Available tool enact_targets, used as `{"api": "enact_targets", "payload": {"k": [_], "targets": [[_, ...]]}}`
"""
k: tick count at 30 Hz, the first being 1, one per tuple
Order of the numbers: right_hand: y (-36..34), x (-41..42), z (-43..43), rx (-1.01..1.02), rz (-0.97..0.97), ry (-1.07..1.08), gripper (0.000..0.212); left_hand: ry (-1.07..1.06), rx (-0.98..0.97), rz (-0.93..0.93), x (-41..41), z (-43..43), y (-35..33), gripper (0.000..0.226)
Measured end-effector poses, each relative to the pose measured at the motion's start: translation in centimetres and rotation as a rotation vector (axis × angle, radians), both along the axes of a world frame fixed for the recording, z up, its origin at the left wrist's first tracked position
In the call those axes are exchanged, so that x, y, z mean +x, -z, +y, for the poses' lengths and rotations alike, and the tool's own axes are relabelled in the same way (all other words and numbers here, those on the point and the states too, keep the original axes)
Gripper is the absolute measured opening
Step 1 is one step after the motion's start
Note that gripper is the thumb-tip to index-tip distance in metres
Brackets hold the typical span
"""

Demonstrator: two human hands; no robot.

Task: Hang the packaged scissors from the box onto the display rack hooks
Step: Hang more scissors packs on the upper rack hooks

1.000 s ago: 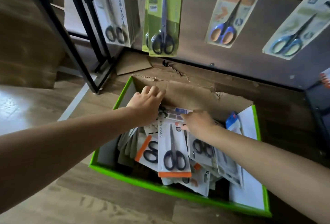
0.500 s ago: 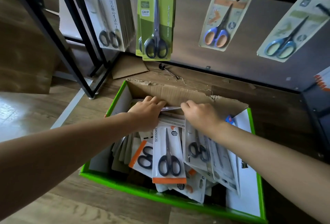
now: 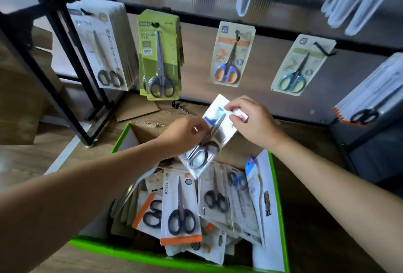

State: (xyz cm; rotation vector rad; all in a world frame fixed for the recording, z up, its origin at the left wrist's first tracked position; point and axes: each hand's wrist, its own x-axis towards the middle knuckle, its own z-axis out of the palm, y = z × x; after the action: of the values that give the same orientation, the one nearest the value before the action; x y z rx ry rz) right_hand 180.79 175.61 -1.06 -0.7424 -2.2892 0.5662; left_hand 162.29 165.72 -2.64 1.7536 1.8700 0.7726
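**Both hands lift one pack above the box, in front of the rack.** We see the left hand (image 3: 185,133) pinching the left edge of a glossy, clear-fronted card pack of grey-handled scissors (image 3: 212,139), its fingers curled onto it; the right hand (image 3: 250,120) grasps the pack's upper end between thumb and bent fingers. The pack is held in the air, tilted, with its handle end down towards the left and its top end up towards the right; it hangs over the far part of the green-rimmed cardboard box (image 3: 113,248) and below the packs already hung. In the box we note a loose heap of further packs, among them a white card with an orange strip and black-handled scissors (image 3: 180,207). On the black metal display rack (image 3: 277,33) behind hang a white pack with dark-handled scissors (image 3: 102,48), a green card pack (image 3: 160,59), a pack with blue-and-orange handles (image 3: 231,54) and a pack with blue-green handles (image 3: 298,65); the box stands on a wood-patterned floor (image 3: 32,159).
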Motion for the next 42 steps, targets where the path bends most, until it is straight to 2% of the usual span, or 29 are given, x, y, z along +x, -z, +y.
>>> {"api": "enact_targets", "payload": {"k": [2, 6, 8, 11, 16, 21, 31, 37, 42], "targets": [[-0.7, 0.7, 0.1, -0.146, 0.035, 0.011, 0.034, -0.106, 0.079, -0.055, 0.1, 0.6, 0.0, 0.003], [-1.5, 1.2, 0.3, -0.286, 0.134, 0.048, 0.04, -0.227, 0.094, -0.202, 0.7, 1.5, -0.6, 0.016], [-1.9, 1.2, 0.4, -0.359, 0.183, 0.092, 0.037, -0.173, 0.05, -0.359, 1.4, 1.6, -1.3, 0.007], [-2.3, 1.1, 0.8, -0.432, 0.256, 0.158, 0.03, -0.116, 0.039, -0.49, 2.6, 1.6, -2.1, 0.014], [-2.6, 1.2, 1.3, -0.549, 0.384, 0.249, 0.018, -0.155, -0.013, -0.683, 3.8, 1.9, -2.7, 0.012], [-3.1, 0.4, 1.2, -0.589, 0.443, 0.285, 0.006, -0.193, 0.017, -0.743, 4.3, 2.3, -3.5, 0.012], [-4.5, 0.3, 1.5, -0.521, 0.508, 0.355, 0.005, -0.166, 0.048, -0.813, 5.3, 3.6, -6.0, 0.017], [-4.1, -0.1, 0.8, -0.557, 0.451, 0.297, 0.004, -0.23, 0.094, -0.888, 4.8, 3.8, -7.3, 0.015], [-5.2, -1.1, 0.5, -0.539, 0.484, 0.276, 0.005, -0.248, 0.099, -0.927, 4.3, 4.5, -8.1, 0.019]]}}
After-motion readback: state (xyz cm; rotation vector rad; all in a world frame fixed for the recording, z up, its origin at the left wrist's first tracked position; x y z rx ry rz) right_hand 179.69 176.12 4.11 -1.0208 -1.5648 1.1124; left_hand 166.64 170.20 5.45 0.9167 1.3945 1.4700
